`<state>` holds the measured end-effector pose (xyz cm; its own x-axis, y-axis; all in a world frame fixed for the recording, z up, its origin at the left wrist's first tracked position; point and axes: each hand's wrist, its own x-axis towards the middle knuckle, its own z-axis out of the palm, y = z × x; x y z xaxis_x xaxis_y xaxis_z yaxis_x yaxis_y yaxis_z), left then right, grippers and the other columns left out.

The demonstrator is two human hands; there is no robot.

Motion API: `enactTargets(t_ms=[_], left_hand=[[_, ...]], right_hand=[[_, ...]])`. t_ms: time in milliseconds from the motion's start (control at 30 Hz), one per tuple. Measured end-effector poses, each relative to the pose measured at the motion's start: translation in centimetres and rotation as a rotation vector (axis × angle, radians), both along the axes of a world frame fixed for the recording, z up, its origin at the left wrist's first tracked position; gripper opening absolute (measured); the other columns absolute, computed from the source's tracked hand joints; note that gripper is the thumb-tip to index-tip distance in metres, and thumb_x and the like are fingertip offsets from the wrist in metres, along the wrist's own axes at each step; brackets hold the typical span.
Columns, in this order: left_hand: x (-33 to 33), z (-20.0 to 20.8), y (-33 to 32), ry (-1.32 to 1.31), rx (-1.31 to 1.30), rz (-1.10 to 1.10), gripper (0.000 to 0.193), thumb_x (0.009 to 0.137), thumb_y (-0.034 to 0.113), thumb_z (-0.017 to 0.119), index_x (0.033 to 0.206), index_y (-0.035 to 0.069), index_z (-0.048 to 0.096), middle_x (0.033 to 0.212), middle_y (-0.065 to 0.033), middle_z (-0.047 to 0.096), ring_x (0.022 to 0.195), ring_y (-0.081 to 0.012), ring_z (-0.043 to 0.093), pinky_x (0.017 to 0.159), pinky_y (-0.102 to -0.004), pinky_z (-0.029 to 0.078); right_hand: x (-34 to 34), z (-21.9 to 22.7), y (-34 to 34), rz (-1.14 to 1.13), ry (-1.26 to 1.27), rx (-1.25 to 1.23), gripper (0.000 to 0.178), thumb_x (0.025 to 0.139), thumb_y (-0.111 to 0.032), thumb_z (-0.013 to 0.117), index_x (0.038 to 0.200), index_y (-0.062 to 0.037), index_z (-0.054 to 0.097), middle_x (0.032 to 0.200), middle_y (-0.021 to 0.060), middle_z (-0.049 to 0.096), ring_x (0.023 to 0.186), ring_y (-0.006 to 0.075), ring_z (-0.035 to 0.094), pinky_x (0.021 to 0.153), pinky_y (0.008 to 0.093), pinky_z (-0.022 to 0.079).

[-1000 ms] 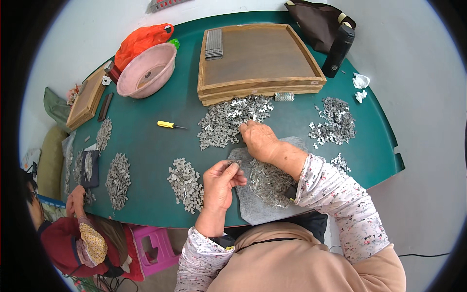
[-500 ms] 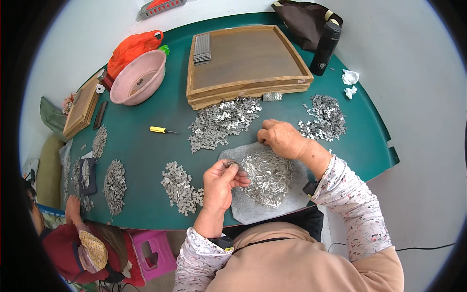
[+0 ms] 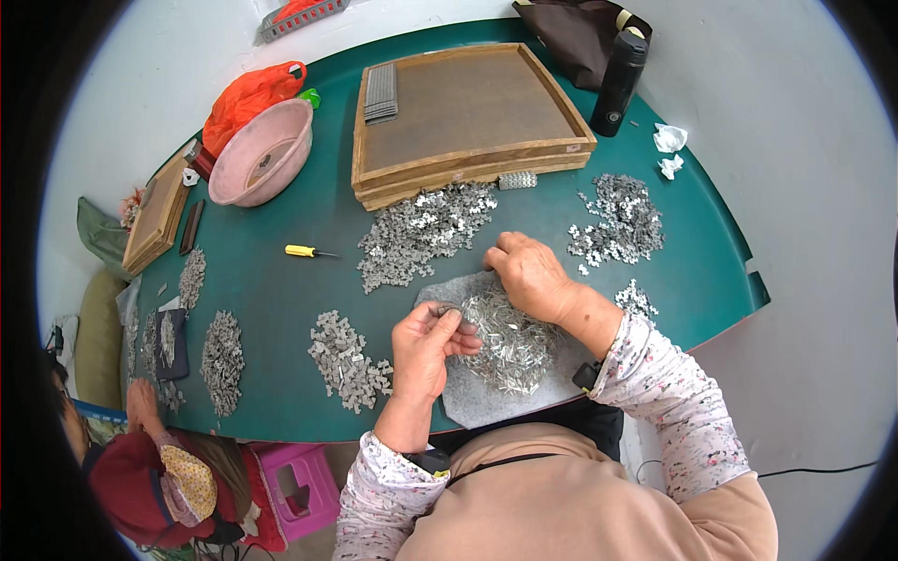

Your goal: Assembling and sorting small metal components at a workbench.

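Observation:
My left hand (image 3: 426, 341) is closed in a pinch, with a small grey metal piece (image 3: 443, 309) between thumb and fingers. It is at the left side of a grey cloth pad (image 3: 475, 407). A heap of thin, shiny metal pins (image 3: 513, 351) lies on that pad. Above the heap's far edge is my right hand (image 3: 531, 278), fingers bent and tips drawn together; whatever they hold is too small to make out. Just beyond the pad spreads a pile of small grey metal links (image 3: 421, 229), and another link pile (image 3: 341, 360) lies left of my left hand.
Stacked wooden trays (image 3: 468, 112) stand at the back, beside a black bottle (image 3: 620, 84). A pink basin (image 3: 262, 154) and yellow screwdriver (image 3: 301, 251) are farther left. More metal pieces (image 3: 619, 220) lie at right. Another person's hand (image 3: 143, 405) rests at the table's left edge.
My right hand has shifted a little left, its fingertips nearer my left hand. A small pile of metal pieces by my right forearm is now uncovered. My left hand keeps its pinch.

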<state>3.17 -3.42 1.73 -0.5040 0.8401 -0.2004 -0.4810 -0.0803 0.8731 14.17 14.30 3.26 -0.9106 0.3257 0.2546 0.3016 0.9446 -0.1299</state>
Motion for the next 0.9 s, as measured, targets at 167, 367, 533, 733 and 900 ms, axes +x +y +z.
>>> enactTargets(t_ms=[167,367,533,733,900], left_hand=[[0.3,0.0,0.1,0.093,-0.007,0.008,0.010,0.093,0.007,0.059,0.098,-0.001,0.060,0.078,-0.0125,0.067,0.064,-0.0204,0.068,0.056,-0.0306,0.058],[1.5,-0.1,0.3,0.188,0.044,-0.088,0.009,0.095,0.006,0.058,0.097,-0.002,0.059,0.078,-0.0094,0.067,0.065,-0.0152,0.067,0.059,-0.0277,0.058],[2.3,-0.1,0.2,0.131,0.050,-0.166,0.009,0.095,0.006,0.057,0.097,-0.002,0.060,0.078,-0.0077,0.067,0.066,-0.0135,0.066,0.060,-0.0267,0.057],[3.9,0.0,0.7,0.216,0.092,-0.078,0.011,0.094,0.003,0.055,0.102,-0.002,0.061,0.082,-0.0081,0.067,0.067,-0.0149,0.067,0.061,-0.0279,0.057],[3.2,0.5,0.1,0.023,0.106,-0.132,0.011,0.095,0.007,0.056,0.101,-0.001,0.058,0.081,-0.0123,0.067,0.069,-0.0223,0.070,0.061,-0.0318,0.059]], right_hand=[[1.2,2.5,-1.9,0.283,0.263,-0.579,0.023,0.075,0.007,0.060,0.097,-0.0003,0.061,0.093,0.0162,0.060,0.084,0.0366,0.063,0.069,0.0418,0.052],[2.5,1.8,-4.6,0.239,0.398,-0.685,0.029,0.074,0.008,0.060,0.102,-0.0011,0.061,0.089,0.0138,0.060,0.078,0.0299,0.064,0.066,0.0360,0.052],[3.9,1.6,-6.2,0.075,0.480,-0.674,0.029,0.074,0.008,0.063,0.102,-0.0010,0.062,0.084,0.0114,0.060,0.075,0.0245,0.063,0.066,0.0331,0.052],[5.0,1.2,-7.1,-0.013,0.702,-0.686,0.021,0.078,0.005,0.063,0.098,-0.0029,0.065,0.084,0.0129,0.061,0.074,0.0283,0.064,0.066,0.0353,0.052],[7.5,1.9,-3.2,-0.083,0.571,-0.644,0.021,0.079,0.005,0.062,0.097,-0.0034,0.069,0.085,0.0119,0.063,0.075,0.0271,0.064,0.066,0.0340,0.052]])
